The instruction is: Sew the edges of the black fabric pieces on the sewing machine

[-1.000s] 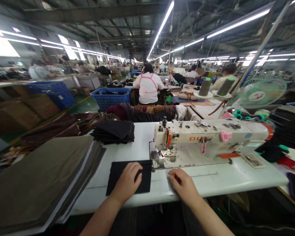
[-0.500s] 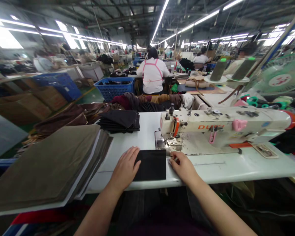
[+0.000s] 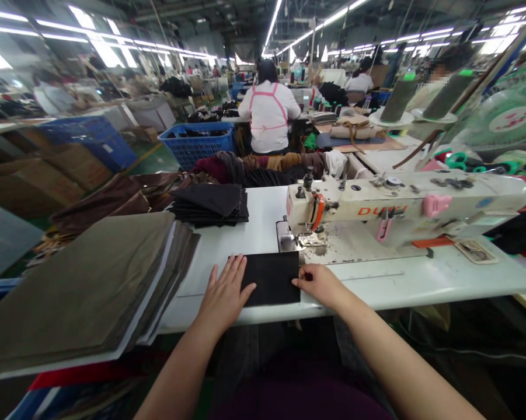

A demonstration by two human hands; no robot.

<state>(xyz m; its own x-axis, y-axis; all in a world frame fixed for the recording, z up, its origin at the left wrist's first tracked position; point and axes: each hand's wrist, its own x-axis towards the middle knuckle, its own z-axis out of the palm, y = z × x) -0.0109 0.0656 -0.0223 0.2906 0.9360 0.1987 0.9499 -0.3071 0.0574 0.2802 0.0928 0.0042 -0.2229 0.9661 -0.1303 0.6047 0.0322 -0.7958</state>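
A black rectangular fabric piece [image 3: 271,280] lies flat on the white sewing table [image 3: 263,216], just in front of the needle area of a sewing machine [image 3: 350,204]. My left hand [image 3: 225,291] rests flat on the left part of the fabric, fingers spread and thumb pointing right. At the fabric's right edge, my right hand [image 3: 321,286] has thumb and index finger pinched on the border, the other fingers curled under. The far edge of the fabric reaches the metal needle plate [image 3: 288,240].
Left of the fabric stands a thick stack of olive-grey panels [image 3: 83,280]. Folded black pieces [image 3: 210,204] are piled behind it. Thread cones [image 3: 398,96] and a green fan [image 3: 508,116] stand at right. Beyond a heap of garments, a person [image 3: 269,111] sits near a blue crate [image 3: 197,143].
My right hand has come to the fabric's right edge and pinches it. The left hand's fingers have spread wider. The fabric sits closer to the needle plate, and the view has tilted slightly.
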